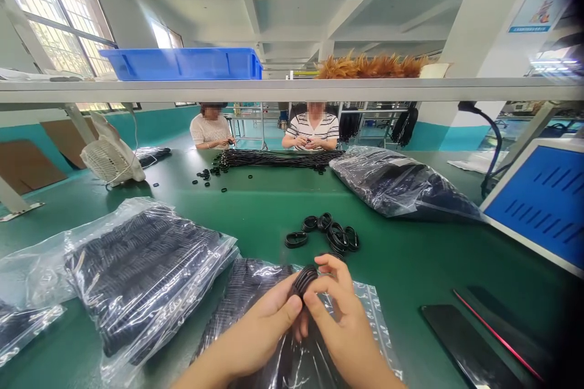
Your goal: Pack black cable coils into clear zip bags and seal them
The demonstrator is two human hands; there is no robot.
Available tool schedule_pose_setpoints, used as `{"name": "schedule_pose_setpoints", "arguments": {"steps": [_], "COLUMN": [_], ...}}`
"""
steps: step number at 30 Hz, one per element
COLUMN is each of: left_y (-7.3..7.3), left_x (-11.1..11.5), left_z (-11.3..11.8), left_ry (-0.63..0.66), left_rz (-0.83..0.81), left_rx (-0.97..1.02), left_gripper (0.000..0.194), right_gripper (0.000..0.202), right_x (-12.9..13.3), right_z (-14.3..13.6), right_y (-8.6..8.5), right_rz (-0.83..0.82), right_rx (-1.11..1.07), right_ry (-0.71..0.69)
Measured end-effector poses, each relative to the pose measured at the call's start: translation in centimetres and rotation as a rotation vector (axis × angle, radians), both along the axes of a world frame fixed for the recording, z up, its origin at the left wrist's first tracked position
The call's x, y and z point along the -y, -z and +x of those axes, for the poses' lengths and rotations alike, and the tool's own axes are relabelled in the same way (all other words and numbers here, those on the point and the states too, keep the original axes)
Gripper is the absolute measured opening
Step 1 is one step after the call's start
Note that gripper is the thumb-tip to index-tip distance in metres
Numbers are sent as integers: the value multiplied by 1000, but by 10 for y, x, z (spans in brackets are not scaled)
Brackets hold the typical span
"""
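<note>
Between my two hands is a small coil of black cable (305, 280), held above a clear plastic bag (246, 276) packed with dark coils. My left hand (269, 322) is closed round the coil from the left, thumb on its near side. From the right, my right hand (342, 316) pinches the coil with thumb and index finger, its other fingers curled above. Just beyond my hands lies a loose group of black cable coils (336, 236) on the green table (255, 213).
A full plastic bag (150, 279) lies left, another bag (401, 185) back right. A phone (469, 340) and blue-fronted box (542, 194) stand right. A fan (112, 155) is at left. A shelf (292, 90) crosses above; two people (312, 130) sit opposite by a cable bundle (278, 158).
</note>
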State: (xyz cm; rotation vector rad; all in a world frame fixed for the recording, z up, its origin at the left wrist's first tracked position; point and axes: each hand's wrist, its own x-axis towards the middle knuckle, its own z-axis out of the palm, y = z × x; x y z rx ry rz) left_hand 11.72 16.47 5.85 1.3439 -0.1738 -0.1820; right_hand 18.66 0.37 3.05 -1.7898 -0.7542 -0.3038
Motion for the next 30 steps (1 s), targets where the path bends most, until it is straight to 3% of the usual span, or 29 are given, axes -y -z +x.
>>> {"name": "schedule_pose_setpoints", "arguments": {"steps": [4,11,16,19,23,28,30], "left_y": [4,3,1,5,3,-34,-38], "left_x": [0,-2,-1,1,2,17,40], "left_z": [2,3,-1,-1,1,-17,-32], "left_ry": [3,83,124,125,-1,-312,-343], "left_rz": [-36,-319,-335,-296,12,404,784], "left_rx": [-7,-40,-16,-14,4,94,153], "left_gripper": [68,57,59,62,62,42,36], "right_gripper": [37,26,56,63,60,48,44], "right_x": [-1,2,7,9,9,21,27], "right_z": [2,-5,-2,-1,7,29,36], "right_y": [-4,-11,-15,-13,-14,-24,-27], "right_rz": [77,347,305,287,373,618,676], "right_rx": [-157,-231,-640,-712,-693,-766,-786], "right_ry": [-131,-157,-548,-688,-662,-630,-639]}}
